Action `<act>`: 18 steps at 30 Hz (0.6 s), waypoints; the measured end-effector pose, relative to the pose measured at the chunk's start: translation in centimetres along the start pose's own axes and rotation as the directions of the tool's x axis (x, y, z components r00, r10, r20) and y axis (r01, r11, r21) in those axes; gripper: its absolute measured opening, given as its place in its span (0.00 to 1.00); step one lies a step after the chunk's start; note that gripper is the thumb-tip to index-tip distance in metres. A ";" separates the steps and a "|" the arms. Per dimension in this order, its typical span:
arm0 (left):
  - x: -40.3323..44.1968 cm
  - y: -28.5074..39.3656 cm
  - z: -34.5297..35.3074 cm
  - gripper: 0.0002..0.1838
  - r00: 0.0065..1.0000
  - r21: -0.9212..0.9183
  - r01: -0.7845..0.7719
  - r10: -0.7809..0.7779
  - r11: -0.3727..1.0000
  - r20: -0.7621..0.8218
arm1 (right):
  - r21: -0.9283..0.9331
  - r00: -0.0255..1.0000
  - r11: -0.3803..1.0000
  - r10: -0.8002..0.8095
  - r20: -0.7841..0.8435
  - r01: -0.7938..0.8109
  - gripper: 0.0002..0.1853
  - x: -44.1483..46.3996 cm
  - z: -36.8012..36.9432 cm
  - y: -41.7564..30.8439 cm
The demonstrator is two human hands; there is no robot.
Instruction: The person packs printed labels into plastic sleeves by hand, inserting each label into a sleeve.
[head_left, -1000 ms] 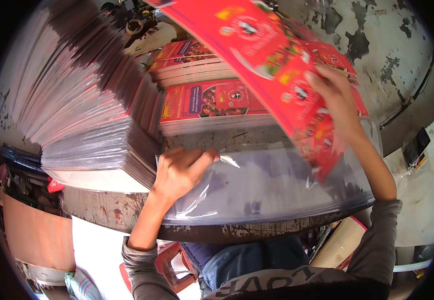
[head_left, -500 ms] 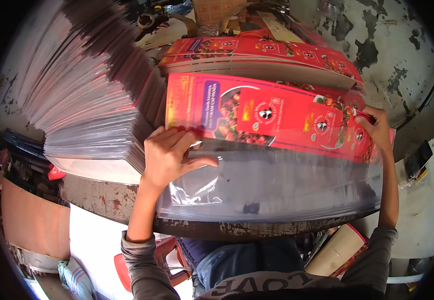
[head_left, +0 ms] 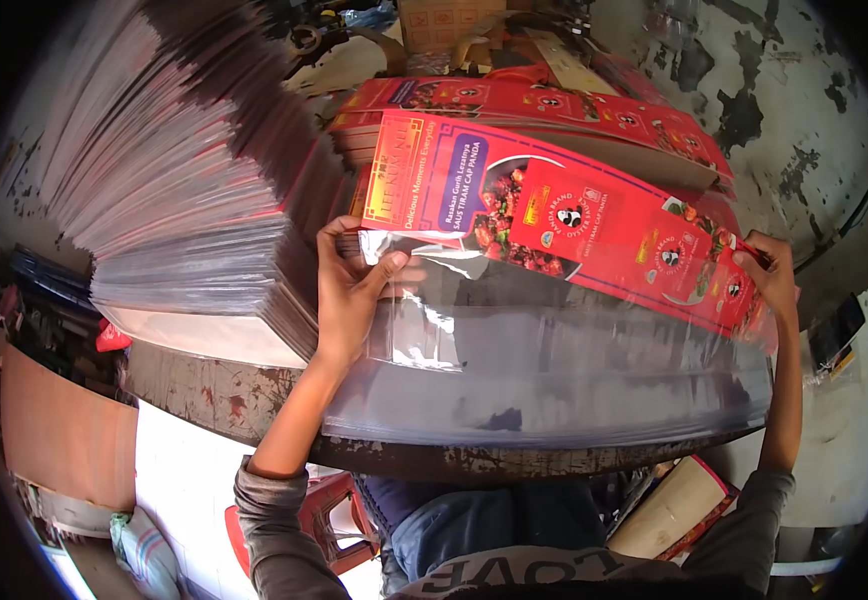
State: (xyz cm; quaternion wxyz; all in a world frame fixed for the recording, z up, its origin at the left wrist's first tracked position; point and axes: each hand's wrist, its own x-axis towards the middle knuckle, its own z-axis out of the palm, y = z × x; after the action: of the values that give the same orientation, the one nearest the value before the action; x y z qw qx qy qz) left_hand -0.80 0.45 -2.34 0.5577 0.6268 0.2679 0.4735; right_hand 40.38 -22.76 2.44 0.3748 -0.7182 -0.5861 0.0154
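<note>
A long red printed sheet (head_left: 574, 215) slants across the middle, its left end higher than its right. My right hand (head_left: 769, 270) pinches its right end. Below the sheet's left end, my left hand (head_left: 354, 285) grips the edge of a clear plastic sleeve (head_left: 434, 335), thumb against it. The sleeve's raised part shines and creases beside my fingers. More clear sleeves (head_left: 554, 400) lie in a flat stack under both hands. Whether the sheet's right end is inside a sleeve, I cannot tell.
A tall stack of sleeved sheets (head_left: 204, 230) fans out at the left. Behind the held sheet lie more red printed sheets (head_left: 554, 103). The worn table (head_left: 204, 395) has a curved front edge. A red stool (head_left: 329, 520) stands below, and a cardboard box (head_left: 444, 25) at the back.
The red sheet has swung down from the upper right and now lies slanted over the sleeves. My left hand has moved up and lifted a sleeve's edge; my right hand has shifted right and down.
</note>
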 end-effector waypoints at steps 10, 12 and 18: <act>0.3 0.0 -0.9 0.12 0.987 -0.178 0.159 -0.150 0.971 0.060 | -0.028 0.963 0.967 -0.255 -0.086 0.253 0.15 0.1 1.1 1.0; 0.3 -0.1 -0.8 0.14 0.982 -0.134 0.180 -0.169 0.974 0.090 | 0.188 0.928 0.981 -0.117 0.354 0.052 0.13 2.0 1.9 -2.3; 0.1 -0.2 -0.5 0.12 0.965 -0.018 0.242 -0.238 0.970 0.111 | 0.030 0.833 0.995 0.063 0.549 -0.095 0.18 5.4 9.5 -10.9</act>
State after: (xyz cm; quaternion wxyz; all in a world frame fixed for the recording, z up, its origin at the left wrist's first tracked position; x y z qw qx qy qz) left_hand -1.18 0.76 -2.54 0.6344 0.6057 0.3038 0.3719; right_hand 28.58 -12.85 3.92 0.2108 -0.6965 -0.6380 0.2517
